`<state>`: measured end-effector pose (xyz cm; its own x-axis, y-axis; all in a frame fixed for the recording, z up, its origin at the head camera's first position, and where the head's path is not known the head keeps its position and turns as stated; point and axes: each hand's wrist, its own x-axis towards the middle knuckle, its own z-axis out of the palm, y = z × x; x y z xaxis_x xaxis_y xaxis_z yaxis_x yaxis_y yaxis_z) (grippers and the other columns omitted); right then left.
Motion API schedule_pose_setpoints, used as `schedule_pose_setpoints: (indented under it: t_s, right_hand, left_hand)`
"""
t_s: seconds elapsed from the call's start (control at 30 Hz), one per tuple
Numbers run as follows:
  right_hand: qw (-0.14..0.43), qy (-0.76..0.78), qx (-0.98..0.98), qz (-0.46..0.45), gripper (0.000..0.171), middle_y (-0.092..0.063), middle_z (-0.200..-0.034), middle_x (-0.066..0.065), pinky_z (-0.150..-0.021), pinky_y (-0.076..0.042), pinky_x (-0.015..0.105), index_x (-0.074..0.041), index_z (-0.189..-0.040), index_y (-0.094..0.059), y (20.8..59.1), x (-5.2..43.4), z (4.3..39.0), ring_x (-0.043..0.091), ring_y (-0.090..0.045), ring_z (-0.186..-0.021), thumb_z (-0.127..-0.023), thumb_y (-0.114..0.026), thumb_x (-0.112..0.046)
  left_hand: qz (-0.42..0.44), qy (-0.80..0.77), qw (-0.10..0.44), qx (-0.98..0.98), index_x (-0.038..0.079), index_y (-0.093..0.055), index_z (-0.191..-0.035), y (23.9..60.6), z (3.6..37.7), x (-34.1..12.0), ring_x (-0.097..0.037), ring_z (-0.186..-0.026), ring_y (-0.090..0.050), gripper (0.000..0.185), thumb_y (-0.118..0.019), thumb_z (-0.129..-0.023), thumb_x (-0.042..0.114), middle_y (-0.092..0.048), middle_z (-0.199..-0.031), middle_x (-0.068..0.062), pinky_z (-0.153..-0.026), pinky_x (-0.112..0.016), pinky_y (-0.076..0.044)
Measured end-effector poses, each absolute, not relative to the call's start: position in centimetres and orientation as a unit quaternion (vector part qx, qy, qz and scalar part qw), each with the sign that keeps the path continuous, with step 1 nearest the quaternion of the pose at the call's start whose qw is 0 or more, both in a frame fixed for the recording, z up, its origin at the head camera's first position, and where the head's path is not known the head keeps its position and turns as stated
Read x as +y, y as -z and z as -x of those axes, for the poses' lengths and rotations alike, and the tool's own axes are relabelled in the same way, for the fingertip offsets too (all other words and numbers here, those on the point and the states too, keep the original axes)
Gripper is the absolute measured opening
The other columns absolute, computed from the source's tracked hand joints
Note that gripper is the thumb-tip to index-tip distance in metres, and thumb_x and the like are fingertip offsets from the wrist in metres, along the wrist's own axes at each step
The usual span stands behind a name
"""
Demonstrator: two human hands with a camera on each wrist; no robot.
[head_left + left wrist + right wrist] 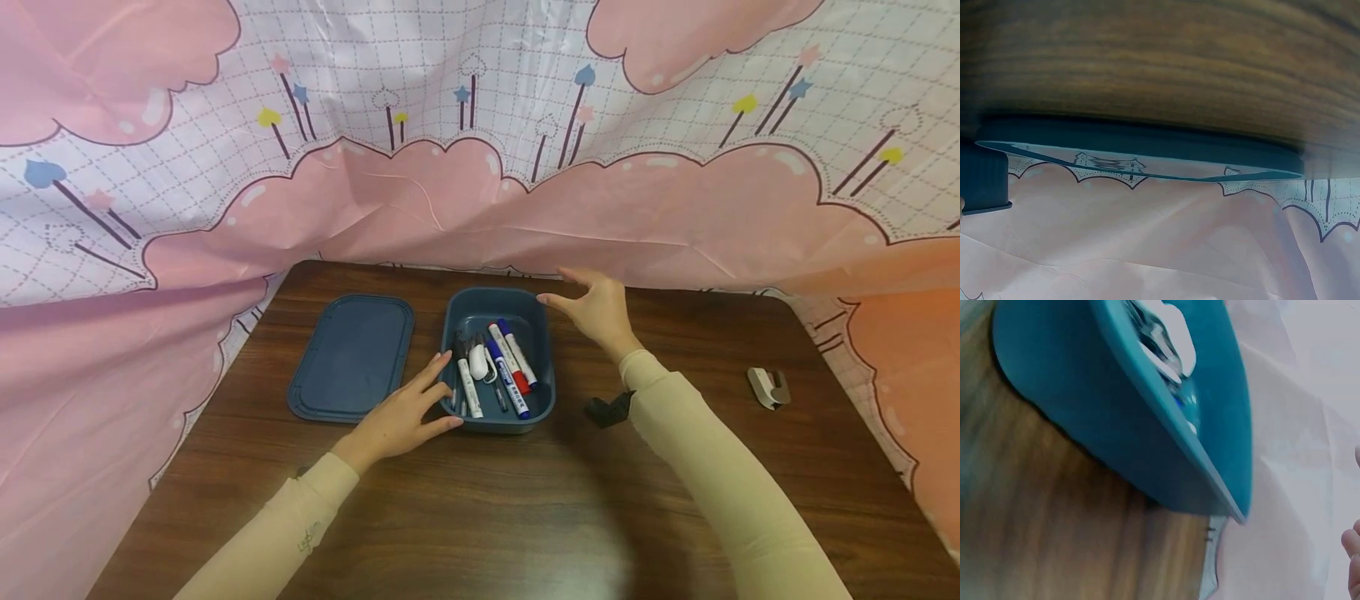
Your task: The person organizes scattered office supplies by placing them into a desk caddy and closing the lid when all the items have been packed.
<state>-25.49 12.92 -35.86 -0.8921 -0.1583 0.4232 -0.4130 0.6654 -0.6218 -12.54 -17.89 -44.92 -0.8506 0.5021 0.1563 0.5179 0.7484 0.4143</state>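
Left hand: we saw the left hand (401, 417) with fingers straight and spread, resting at the near left corner of the blue box (542, 392); it gripped nothing.
Right hand: the right hand (596, 308) was spread and relaxed, just at the far right corner of the box; we could not tell if it touched the rim.
Box: it stood on the wooden table (487, 508), between both hands, with markers (510, 367) and pens inside; the smaller pieces were hard to make out.
Lid: the blue lid (352, 354) lay flat, just left of the box.
Wrist views: both were blurred; we saw only the lid's edge (1141, 144) and the box's wall (1104, 419).
Other things: a small black object (606, 410) was partly hidden behind the right sleeve; a stapler-like thing (768, 387) lay well apart to the right.
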Motion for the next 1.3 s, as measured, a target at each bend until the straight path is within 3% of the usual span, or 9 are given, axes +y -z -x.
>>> schedule_pose_setpoints:
  t_s: [0.23, 0.47, 0.7, 0.97, 1.13, 1.23, 1.3]
  right_hand:
    - [0.194, -0.392, -0.888, -0.140, 0.059, -0.069, -0.121, 0.015, -0.088, -0.055, 0.047, -0.014, -0.127, -0.066, 34.5, 15.8, 26.0, 0.031, -0.070, -0.100, -0.075, -0.083, -0.038]
    - [0.195, -0.394, -0.892, -0.104, 0.060, -0.068, -0.121, 0.017, -0.100, -0.046, 0.052, -0.011, -0.127, -0.065, 33.7, 18.1, 26.3, 0.035, -0.058, -0.121, -0.077, -0.082, -0.037]
    - [0.198, -0.398, -0.893, -0.076, 0.062, -0.068, -0.122, 0.015, -0.095, -0.047, 0.048, -0.014, -0.128, -0.065, 34.0, 20.3, 26.1, 0.033, -0.059, -0.120, -0.077, -0.080, -0.044]
    - [0.195, -0.403, -0.894, -0.014, 0.075, -0.063, -0.132, 0.014, -0.106, -0.041, 0.051, -0.019, -0.133, -0.060, 33.0, 24.3, 26.0, 0.031, -0.050, -0.130, -0.072, -0.080, -0.056]
    - [0.214, -0.393, -0.894, 0.021, 0.073, -0.064, -0.129, 0.014, -0.105, -0.042, 0.050, -0.022, -0.132, -0.061, 33.2, 27.0, 25.7, 0.031, -0.052, -0.129, -0.070, -0.081, -0.055]
    - [0.236, -0.382, -0.893, 0.041, 0.070, -0.065, -0.126, 0.015, -0.104, -0.044, 0.045, -0.023, -0.131, -0.061, 33.7, 28.6, 25.3, 0.031, -0.058, -0.121, -0.071, -0.082, -0.052]
    - [0.255, -0.370, -0.892, 0.054, 0.068, -0.066, -0.124, 0.014, -0.100, -0.047, 0.032, -0.024, -0.130, -0.062, 34.1, 29.7, 25.1, 0.016, -0.063, -0.111, -0.071, -0.082, -0.050]
  left_hand:
    - [0.267, 0.227, 0.012, -0.937, 0.016, -0.060, -0.121, 44.9, 12.4, -18.0, -0.027, -0.151, -0.015, 0.055, -0.049, -0.093, 0.061, -0.009, -0.165, -0.003, -0.104, -0.052, -0.045]
    - [0.266, 0.224, 0.016, -0.937, 0.016, -0.060, -0.121, 45.0, 12.4, -18.0, -0.030, -0.150, -0.018, 0.054, -0.050, -0.093, 0.060, -0.011, -0.165, -0.004, -0.104, -0.054, -0.045]
    - [0.269, 0.226, 0.018, -0.936, 0.016, -0.060, -0.121, 45.2, 12.5, -18.1, -0.029, -0.150, -0.018, 0.054, -0.049, -0.093, 0.061, -0.010, -0.165, -0.002, -0.102, -0.052, -0.047]
    - [0.274, 0.228, 0.022, -0.934, 0.016, -0.060, -0.121, 45.3, 12.5, -18.0, -0.031, -0.150, -0.019, 0.055, -0.049, -0.093, 0.061, -0.009, -0.165, -0.001, -0.101, -0.051, -0.048]
    - [0.273, 0.226, 0.023, -0.935, 0.016, -0.060, -0.120, 45.2, 12.5, -18.0, -0.029, -0.150, -0.017, 0.054, -0.049, -0.093, 0.061, -0.010, -0.165, -0.002, -0.100, -0.051, -0.048]
    - [0.274, 0.228, 0.027, -0.934, 0.016, -0.060, -0.120, 45.2, 12.5, -18.0, -0.030, -0.150, -0.019, 0.053, -0.049, -0.093, 0.060, -0.011, -0.165, -0.003, -0.100, -0.051, -0.048]
    - [0.275, 0.228, 0.028, -0.933, 0.015, -0.060, -0.120, 45.2, 12.5, -18.0, -0.030, -0.150, -0.019, 0.053, -0.049, -0.093, 0.060, -0.011, -0.165, -0.003, -0.099, -0.052, -0.048]
